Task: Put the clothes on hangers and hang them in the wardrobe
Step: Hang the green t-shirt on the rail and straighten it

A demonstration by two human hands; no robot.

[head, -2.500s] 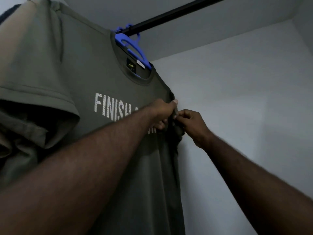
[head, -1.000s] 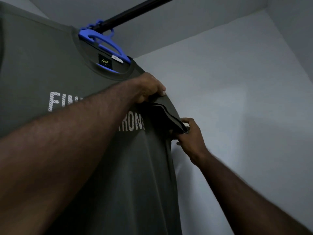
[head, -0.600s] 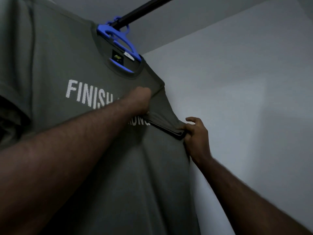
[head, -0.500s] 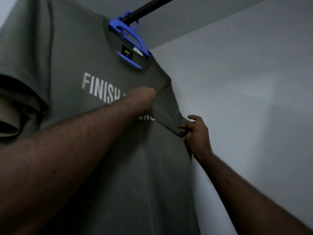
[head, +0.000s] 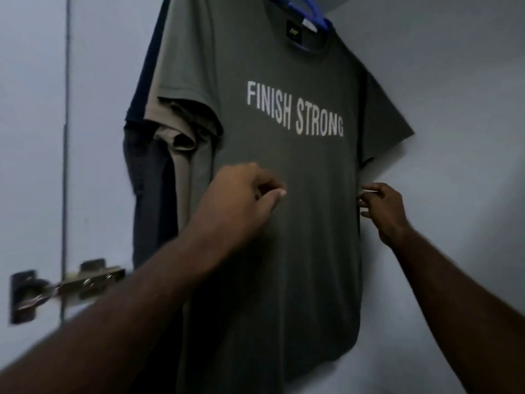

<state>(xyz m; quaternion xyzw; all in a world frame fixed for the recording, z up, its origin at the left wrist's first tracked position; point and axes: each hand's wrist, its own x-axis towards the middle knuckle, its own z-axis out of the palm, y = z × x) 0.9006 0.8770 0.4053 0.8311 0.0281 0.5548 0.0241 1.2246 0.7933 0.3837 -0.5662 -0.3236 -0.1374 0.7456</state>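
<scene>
Olive tee (head: 284, 223) w/ "FINISH STRONG" print hangs flat on blue hanger (head: 308, 8)

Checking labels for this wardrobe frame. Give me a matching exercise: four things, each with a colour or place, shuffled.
Things:
1. hanger
2. FINISH STRONG T-shirt
3. hinge
4. right hand

Colour or place:
A. olive green, hanging in front
B. metal, on the door at lower left
C. blue, at the shirt's collar
D. at the shirt's right side edge

Pairs: 1-C, 2-A, 3-B, 4-D
</scene>
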